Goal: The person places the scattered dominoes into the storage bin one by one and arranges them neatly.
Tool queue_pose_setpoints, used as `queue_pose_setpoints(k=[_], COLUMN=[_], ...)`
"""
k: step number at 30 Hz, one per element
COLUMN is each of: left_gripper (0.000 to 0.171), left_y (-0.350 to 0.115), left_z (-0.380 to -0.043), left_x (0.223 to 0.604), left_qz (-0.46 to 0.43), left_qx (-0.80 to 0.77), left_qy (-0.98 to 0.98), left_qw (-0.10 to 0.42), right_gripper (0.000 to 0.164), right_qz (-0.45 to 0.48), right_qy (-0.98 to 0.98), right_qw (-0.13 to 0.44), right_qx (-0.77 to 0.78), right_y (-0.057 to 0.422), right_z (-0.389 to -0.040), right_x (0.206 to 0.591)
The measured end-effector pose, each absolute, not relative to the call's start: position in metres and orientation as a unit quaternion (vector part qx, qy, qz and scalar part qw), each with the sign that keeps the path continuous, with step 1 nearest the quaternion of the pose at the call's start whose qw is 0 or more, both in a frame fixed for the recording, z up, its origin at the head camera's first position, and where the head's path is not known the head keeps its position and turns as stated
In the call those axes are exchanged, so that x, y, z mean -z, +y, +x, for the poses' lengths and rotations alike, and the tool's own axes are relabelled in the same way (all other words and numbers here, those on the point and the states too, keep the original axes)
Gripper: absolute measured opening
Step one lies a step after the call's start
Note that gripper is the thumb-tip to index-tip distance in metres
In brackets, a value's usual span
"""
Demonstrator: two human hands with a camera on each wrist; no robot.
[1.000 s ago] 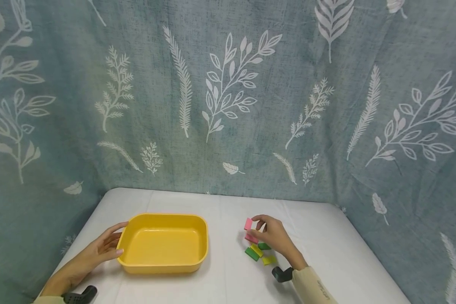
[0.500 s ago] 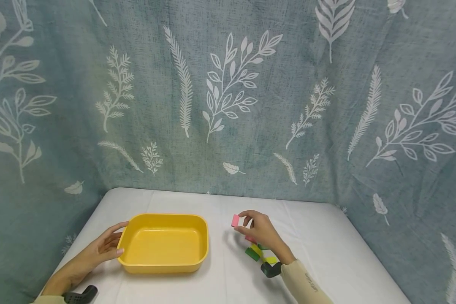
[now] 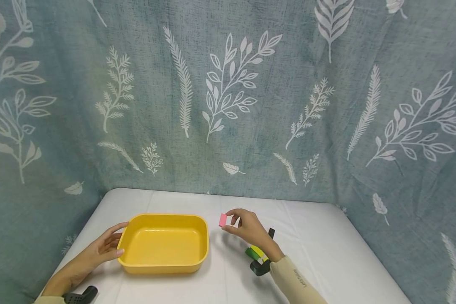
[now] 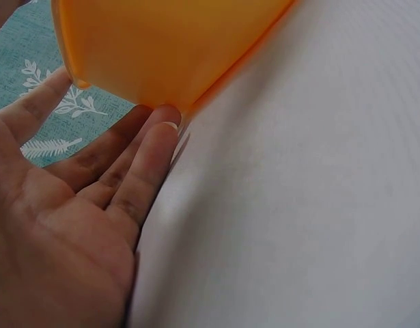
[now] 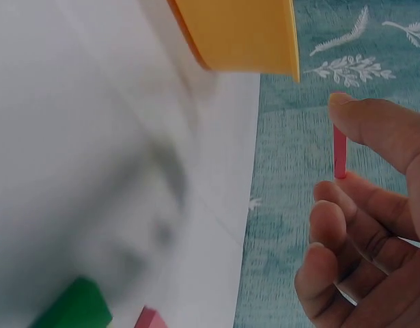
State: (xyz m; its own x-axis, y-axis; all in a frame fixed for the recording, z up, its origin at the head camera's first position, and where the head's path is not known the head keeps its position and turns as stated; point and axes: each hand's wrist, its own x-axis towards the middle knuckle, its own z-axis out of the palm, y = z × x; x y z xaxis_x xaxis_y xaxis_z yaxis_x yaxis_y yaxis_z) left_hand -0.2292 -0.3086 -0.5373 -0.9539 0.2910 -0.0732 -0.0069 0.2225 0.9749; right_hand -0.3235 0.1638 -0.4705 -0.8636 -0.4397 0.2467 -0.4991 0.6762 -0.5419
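Note:
My right hand (image 3: 248,228) holds up a small pink block (image 3: 222,220) between thumb and fingertips, just right of the yellow tub. In the right wrist view the pink block (image 5: 340,152) shows edge-on, pinched at its two ends, above the level of the table. The yellow tub (image 3: 163,267) stands on the white cloth with nothing in it. At its left side rests my left hand (image 3: 98,250), fingers fairly straight against the outer wall. In the left wrist view, the fingertips of this hand (image 4: 73,219) touch the tub wall (image 4: 148,48).
Below my right wrist lie a green block (image 3: 252,253) and a yellow block (image 3: 257,251), partly covered by the forearm and black wrist strap (image 3: 260,267). Another pink block (image 5: 151,319) shows at the right wrist view's bottom edge. A leaf-patterned curtain (image 3: 228,126) hangs behind the table.
My right hand has lifted the pink block from the pile and carried it left, close to the tub. The left hand and the tub have stayed in place.

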Motion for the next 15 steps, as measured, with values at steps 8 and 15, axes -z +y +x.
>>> queue_pose_setpoints(k=[8, 15], left_gripper=[0.078, 0.078], left_y=[-0.308, -0.307], left_z=[-0.229, -0.229], left_x=[0.537, 0.536], left_qz=[0.089, 0.083], left_qx=[-0.613, -0.614], left_qy=[0.776, 0.777], left_qw=[0.117, 0.116], right_gripper=[0.041, 0.038], right_qz=[0.270, 0.289], right_qy=[-0.911, -0.905], right_qw=[0.042, 0.034], right_qx=[-0.309, -0.311], right_y=[0.148, 0.132], right_z=[-0.325, -0.324], right_x=[0.470, 0.467])
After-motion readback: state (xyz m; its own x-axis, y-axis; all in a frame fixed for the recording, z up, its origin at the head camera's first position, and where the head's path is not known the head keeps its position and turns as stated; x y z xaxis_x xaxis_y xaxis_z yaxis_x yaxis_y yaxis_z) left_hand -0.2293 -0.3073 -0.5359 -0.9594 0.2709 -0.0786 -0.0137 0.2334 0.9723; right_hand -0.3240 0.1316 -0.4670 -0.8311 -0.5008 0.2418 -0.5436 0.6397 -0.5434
